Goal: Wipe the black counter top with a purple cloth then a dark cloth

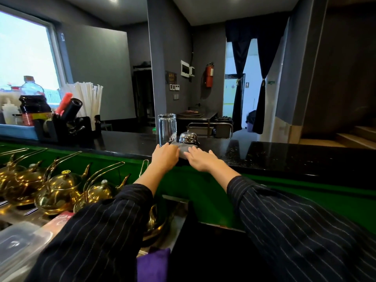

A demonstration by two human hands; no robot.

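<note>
Both hands are out flat on the black counter top (284,157) now, the left hand (165,154) and the right hand (200,158) side by side, palms down, fingers spread, pressing on a grey-dark cloth (181,150) that shows in the gap between them. Neither hand is clenched; they lie open on the fabric and pin it rather than pinch it. This looks like the dark-cloth pass, because the purple cloth (153,265) sits set aside down at the bottom of the view, by the person's body and well apart from the counter. Now the tight spot: an upturned glass (167,129) stands just beyond the left fingertips, and a chrome service bell (188,137) sits right at the cloth's far edge, whether touching or not I cannot tell. Push the cloth forward from here and the fabric's edge or the left fingers could nudge the glass, and a tall glass on a slick polished top may slide or tip. A sideways sweep could catch the bell and shove it along. The open counter to the right looks the safer run.
</note>
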